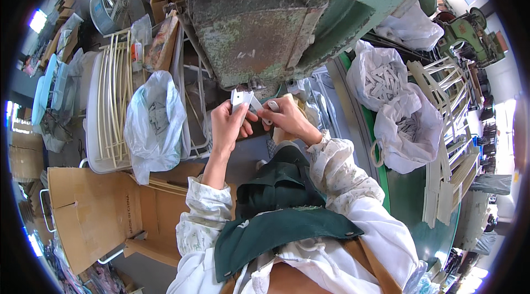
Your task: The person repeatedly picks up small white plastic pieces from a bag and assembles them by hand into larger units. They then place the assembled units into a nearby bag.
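The left hand (227, 122) is raised in front of the person's chest, fingers curled and pinching a small flat white plastic piece (240, 98) by its lower edge, so the piece stands up at twelve o'clock from that hand. The right hand (287, 118) sits just beside it at three o'clock, thumb and fingers closed on a narrow pale strip (265, 109) that slants from the white piece toward the right fingertips; whether the strip is joined to the piece cannot be told. The two hands nearly touch.

Directly above them, at twelve o'clock, hangs the worn green and rust-stained metal block of a heavy press (259, 23), its underside just over the white piece. At nine o'clock from the hands lies a clear plastic bag of grey parts (153, 123), resting beside a white wire rack (113, 106). At three o'clock, well apart, two white sacks of pale parts (397, 112) stand on a green surface (411, 194). A brown cardboard box (88, 205) lies at eight o'clock.
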A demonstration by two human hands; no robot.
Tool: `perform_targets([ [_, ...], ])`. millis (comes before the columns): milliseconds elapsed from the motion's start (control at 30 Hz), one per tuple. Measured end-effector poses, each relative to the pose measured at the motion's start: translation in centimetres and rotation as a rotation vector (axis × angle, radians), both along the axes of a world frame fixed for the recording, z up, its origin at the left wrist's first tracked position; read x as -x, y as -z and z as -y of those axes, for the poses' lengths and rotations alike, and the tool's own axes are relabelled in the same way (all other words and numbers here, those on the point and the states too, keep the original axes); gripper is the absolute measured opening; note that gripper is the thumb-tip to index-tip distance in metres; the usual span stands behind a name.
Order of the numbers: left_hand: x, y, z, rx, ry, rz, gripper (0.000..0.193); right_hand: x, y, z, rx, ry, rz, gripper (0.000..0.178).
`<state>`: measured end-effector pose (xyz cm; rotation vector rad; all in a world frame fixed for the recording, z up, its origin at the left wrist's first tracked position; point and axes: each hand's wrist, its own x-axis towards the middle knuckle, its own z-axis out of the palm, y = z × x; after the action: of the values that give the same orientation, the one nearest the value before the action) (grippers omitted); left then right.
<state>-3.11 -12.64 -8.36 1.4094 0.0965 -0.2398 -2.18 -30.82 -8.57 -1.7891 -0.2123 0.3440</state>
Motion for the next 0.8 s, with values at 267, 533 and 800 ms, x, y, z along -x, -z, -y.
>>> perform_targets([
  [267, 1.0, 1.7, -1.8, -0.052, -0.081, -0.088, 0.022, 1.2, 1.0, -0.6, -0.086, 0.035, -0.121, 0.025],
  [533, 0.8, 1.1, -1.8, -0.036, -0.125, -0.143, 0.022, 1.3, 1.0, -0.5, -0.147, 0.016, -0.214, 0.023],
  [800, 0.7, -1.6, -2.1, -0.062, -0.049, -0.056, 0.024, 1.5, -1.7, -0.1, -0.188, 0.029, -0.113, 0.024],
])
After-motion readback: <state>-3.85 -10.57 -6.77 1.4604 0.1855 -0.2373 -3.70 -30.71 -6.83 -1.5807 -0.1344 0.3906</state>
